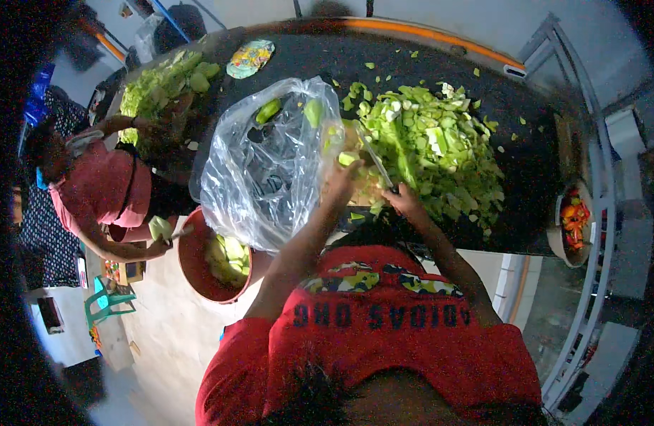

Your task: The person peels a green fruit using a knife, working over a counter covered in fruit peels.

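Note:
My left hand (344,178) holds a pale green vegetable piece (349,158) over a wooden cutting board (360,198). In my right hand (404,201) is the handle of a knife (376,160), its blade pointing away from me beside the piece. A large heap of chopped green vegetable (433,144) lies right of the board, touching the blade's side. Left of the board stands a clear plastic bag (252,175), its mouth spread, with whole green vegetables (268,111) in it or seen through it.
A red bucket (186,266) with peeled pieces (234,255) stands below the table's edge at left. A co-worker in pink (106,183) holds a pale green vegetable (160,228) beside another green heap (162,85). A patterned cloth (251,58) lies at the back; a bowl of red-orange pieces (561,242) is far right.

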`<state>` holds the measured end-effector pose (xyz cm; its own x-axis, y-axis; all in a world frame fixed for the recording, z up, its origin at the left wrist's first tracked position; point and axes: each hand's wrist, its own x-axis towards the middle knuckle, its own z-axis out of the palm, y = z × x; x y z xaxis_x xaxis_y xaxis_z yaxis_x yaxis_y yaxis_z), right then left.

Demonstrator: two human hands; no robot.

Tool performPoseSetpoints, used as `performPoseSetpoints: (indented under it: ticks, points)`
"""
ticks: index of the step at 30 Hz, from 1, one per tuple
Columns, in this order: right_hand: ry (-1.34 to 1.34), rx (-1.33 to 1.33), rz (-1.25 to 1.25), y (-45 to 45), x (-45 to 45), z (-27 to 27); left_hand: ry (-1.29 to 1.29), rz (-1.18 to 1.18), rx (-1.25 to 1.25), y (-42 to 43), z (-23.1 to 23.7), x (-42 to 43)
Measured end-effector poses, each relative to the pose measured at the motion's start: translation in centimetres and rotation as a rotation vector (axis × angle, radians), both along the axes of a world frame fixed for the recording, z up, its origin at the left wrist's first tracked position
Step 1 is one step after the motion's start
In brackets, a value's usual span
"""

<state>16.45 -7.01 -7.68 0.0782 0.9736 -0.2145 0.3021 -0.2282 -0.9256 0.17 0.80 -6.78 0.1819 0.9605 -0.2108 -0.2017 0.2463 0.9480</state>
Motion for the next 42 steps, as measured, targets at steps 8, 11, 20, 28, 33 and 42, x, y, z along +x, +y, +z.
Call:
performPoseSetpoints:
  ticks: [8,11,20,28,33,42]
  points:
    - [-0.303,-0.001,0.086,-0.9,1.5,-5.7,0.295,0.106,0.487,0.6,-9.1,0.4]
    - [-0.3,0.019,0.173,-1.0,0.7,-5.9,0.505,0.061,0.446,0.2,-11.5,-1.1]
    - [-0.192,0.058,0.12,-0.1,0.8,-10.2,0.737,0.038,0.51,0.5,-6.6,-3.2]
    - [-0.14,-0.121,0.261,-0.1,-0.5,-3.2,0.551,0.095,0.355,-0.4,-7.0,-3.1]
    - [-0.142,-0.101,0.154,-1.0,-0.8,-2.7,0.562,0.065,0.31,-0.2,-8.7,-3.4]
    - [-0.211,-0.102,0.239,-1.7,-0.7,-4.4,0.627,0.085,0.434,-0.8,-8.1,-4.3]
